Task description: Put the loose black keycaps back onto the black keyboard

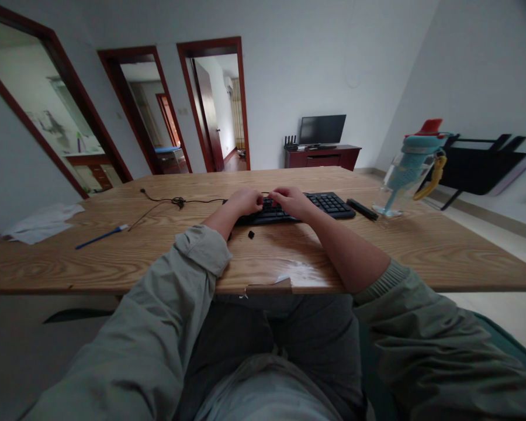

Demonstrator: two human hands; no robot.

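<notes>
A black keyboard (333,204) lies on the wooden table, both of my hands over its left half. My left hand (246,202) is closed at the keyboard's left end, its fingers curled inward. Just right of it, my right hand (293,203) is closed with the fingertips pinched down at the keys. A small reddish spot shows by those fingertips, too small to name. Whatever either hand grips is hidden. In front of the keyboard rests a small black piece (251,234) that looks like a keycap.
A black cable (177,202) with a knot trails left from the keyboard. Beyond it lie a blue stick with a white tip (100,237) and crumpled white paper (46,222). On the right are a dark oblong object (362,209) and a blue-lidded bottle (405,172).
</notes>
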